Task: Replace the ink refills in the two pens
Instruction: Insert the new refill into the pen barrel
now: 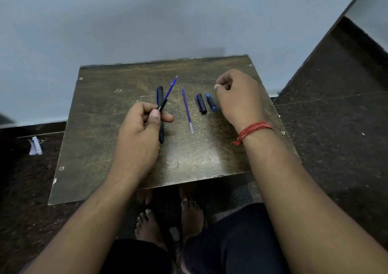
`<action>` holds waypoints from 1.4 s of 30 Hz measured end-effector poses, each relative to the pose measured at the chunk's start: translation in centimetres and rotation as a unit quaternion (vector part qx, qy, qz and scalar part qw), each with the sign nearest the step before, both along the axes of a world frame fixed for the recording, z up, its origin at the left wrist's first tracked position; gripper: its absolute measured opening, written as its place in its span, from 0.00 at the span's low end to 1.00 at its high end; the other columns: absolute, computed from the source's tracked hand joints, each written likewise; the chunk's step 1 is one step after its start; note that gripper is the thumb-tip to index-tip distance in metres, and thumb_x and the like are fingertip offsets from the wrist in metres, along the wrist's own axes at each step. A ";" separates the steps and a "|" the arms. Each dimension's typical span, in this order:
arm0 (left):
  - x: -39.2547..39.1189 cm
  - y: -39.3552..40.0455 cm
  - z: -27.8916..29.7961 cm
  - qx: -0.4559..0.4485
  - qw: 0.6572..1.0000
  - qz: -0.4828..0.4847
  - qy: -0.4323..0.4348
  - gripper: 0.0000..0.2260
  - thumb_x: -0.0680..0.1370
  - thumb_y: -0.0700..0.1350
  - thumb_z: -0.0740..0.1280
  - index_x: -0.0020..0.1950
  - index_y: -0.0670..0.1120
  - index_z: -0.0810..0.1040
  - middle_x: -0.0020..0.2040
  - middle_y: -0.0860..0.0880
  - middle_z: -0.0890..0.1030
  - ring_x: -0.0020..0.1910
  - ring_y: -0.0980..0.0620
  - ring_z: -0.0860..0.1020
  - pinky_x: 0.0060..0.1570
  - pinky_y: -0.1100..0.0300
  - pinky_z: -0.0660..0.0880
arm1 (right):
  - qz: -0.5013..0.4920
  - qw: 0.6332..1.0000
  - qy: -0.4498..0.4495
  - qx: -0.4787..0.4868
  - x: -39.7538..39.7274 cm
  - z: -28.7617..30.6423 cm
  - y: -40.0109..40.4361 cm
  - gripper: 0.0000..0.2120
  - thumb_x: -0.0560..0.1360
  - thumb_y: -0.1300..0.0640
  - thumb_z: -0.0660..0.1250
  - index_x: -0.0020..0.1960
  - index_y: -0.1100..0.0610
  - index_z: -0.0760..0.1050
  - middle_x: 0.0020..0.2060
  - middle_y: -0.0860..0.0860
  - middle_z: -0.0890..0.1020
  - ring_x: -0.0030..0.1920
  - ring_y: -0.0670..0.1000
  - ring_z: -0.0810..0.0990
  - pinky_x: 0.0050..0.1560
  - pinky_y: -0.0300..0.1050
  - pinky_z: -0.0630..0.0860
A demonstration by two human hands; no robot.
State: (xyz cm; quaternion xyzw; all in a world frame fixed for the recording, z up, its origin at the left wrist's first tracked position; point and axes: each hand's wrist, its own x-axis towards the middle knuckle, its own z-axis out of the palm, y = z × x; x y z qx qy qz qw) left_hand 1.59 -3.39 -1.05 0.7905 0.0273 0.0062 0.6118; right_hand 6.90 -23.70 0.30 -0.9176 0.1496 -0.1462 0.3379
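My left hand [142, 124] grips a black pen barrel [162, 105] with a blue refill [171, 86] sticking out of its far end, pointing up and to the right. Under that hand a second capped black pen [160, 92] lies on the small wooden table [105, 147]. A loose blue refill [187, 110] lies in the middle. To its right rest a black cap [201, 103] and a blue-and-black tip piece [210, 102]. My right hand [237, 93] hovers just right of these with its fingers curled, and nothing shows in it.
The table stands on a dark speckled floor against a pale blue wall. A scrap of white paper [35, 145] lies on the floor at the left. My bare feet [189, 215] are below the table's near edge.
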 end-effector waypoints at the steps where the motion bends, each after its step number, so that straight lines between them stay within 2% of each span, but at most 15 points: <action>1: 0.0 0.0 0.0 0.000 1.000 0.000 0.000 0.09 0.86 0.45 0.59 0.49 0.55 0.74 0.48 0.57 0.86 0.33 0.51 0.70 0.40 0.50 0.71 | 0.007 1.000 0.008 -0.024 0.0 -0.1 0.1 0.04 0.77 0.55 0.67 0.45 0.48 0.77 0.44 0.45 0.81 0.49 0.49 0.79 0.46 0.47 0.79; 3: 0.0 0.0 0.0 0.001 1.000 -0.001 0.001 0.09 0.86 0.45 0.59 0.49 0.56 0.74 0.48 0.57 0.86 0.33 0.51 0.71 0.40 0.50 0.72 | 0.028 0.996 0.041 -0.069 -0.2 -0.1 0.4 0.02 0.78 0.53 0.66 0.47 0.49 0.78 0.47 0.46 0.81 0.56 0.53 0.77 0.52 0.50 0.78; 6: -0.1 0.0 0.1 0.008 1.000 -0.005 0.001 0.09 0.86 0.45 0.59 0.48 0.56 0.74 0.49 0.58 0.86 0.33 0.51 0.71 0.39 0.48 0.72 | 0.065 0.984 0.094 -0.135 -0.3 -0.3 0.8 0.05 0.79 0.53 0.65 0.54 0.52 0.77 0.51 0.50 0.81 0.62 0.55 0.72 0.53 0.49 0.72; 13: 0.0 0.0 0.0 0.012 1.000 -0.003 -0.001 0.09 0.86 0.46 0.59 0.48 0.56 0.74 0.48 0.59 0.86 0.33 0.51 0.71 0.40 0.46 0.72 | 0.062 0.975 0.133 -0.165 -0.1 -0.2 1.1 0.09 0.79 0.57 0.63 0.58 0.55 0.76 0.54 0.53 0.81 0.63 0.57 0.72 0.50 0.48 0.69; 17: -0.1 -0.1 0.2 0.013 1.000 -0.004 0.002 0.09 0.86 0.46 0.59 0.48 0.55 0.74 0.49 0.59 0.86 0.34 0.50 0.72 0.41 0.47 0.73 | 0.052 0.994 0.073 -0.056 0.2 0.1 1.1 0.13 0.79 0.58 0.62 0.62 0.54 0.77 0.58 0.53 0.79 0.60 0.55 0.76 0.59 0.48 0.74; 20: 0.0 -0.1 0.2 0.013 1.000 0.001 0.003 0.09 0.86 0.45 0.60 0.48 0.56 0.74 0.49 0.58 0.86 0.34 0.51 0.72 0.42 0.47 0.73 | 0.055 0.995 0.027 0.078 0.3 0.4 1.4 0.12 0.78 0.60 0.63 0.58 0.54 0.80 0.52 0.50 0.82 0.52 0.48 0.79 0.48 0.38 0.72; 23: 0.1 -0.1 0.1 0.016 1.000 0.000 0.003 0.09 0.86 0.46 0.60 0.48 0.56 0.74 0.49 0.57 0.87 0.33 0.52 0.72 0.43 0.45 0.73 | 0.045 0.966 0.002 0.253 -0.1 0.7 2.1 0.05 0.76 0.59 0.69 0.49 0.53 0.81 0.42 0.46 0.82 0.41 0.42 0.79 0.40 0.33 0.73; 28: 0.1 -0.1 0.0 0.026 1.000 -0.005 0.002 0.09 0.86 0.46 0.60 0.48 0.57 0.74 0.49 0.57 0.87 0.34 0.53 0.73 0.45 0.43 0.74 | 0.051 0.897 -0.021 0.438 -0.1 1.0 2.4 0.04 0.74 0.59 0.71 0.43 0.51 0.79 0.43 0.51 0.84 0.39 0.45 0.77 0.33 0.36 0.69; 33: 0.1 -0.3 0.0 0.030 0.999 -0.013 -0.001 0.16 0.85 0.47 0.60 0.43 0.67 0.74 0.48 0.58 0.86 0.35 0.55 0.73 0.45 0.46 0.73 | 0.059 0.870 -0.035 0.489 -0.2 1.0 2.6 0.03 0.74 0.60 0.72 0.44 0.53 0.80 0.44 0.54 0.84 0.37 0.46 0.76 0.31 0.38 0.68; 37: -0.1 -0.3 -0.1 0.028 0.999 -0.020 0.006 0.13 0.85 0.47 0.60 0.45 0.62 0.74 0.48 0.58 0.87 0.34 0.56 0.73 0.45 0.47 0.72 | 0.071 0.871 -0.045 0.484 -0.3 1.1 2.7 0.03 0.74 0.60 0.73 0.45 0.53 0.81 0.43 0.53 0.84 0.37 0.44 0.77 0.32 0.36 0.69; 42: -0.1 -0.4 0.1 0.024 0.999 -0.032 0.011 0.10 0.85 0.45 0.61 0.46 0.57 0.74 0.48 0.58 0.87 0.34 0.58 0.74 0.45 0.49 0.70 | 0.077 0.883 -0.064 0.458 -0.5 1.5 2.8 0.05 0.75 0.64 0.71 0.47 0.55 0.80 0.42 0.50 0.84 0.35 0.37 0.79 0.34 0.29 0.71</action>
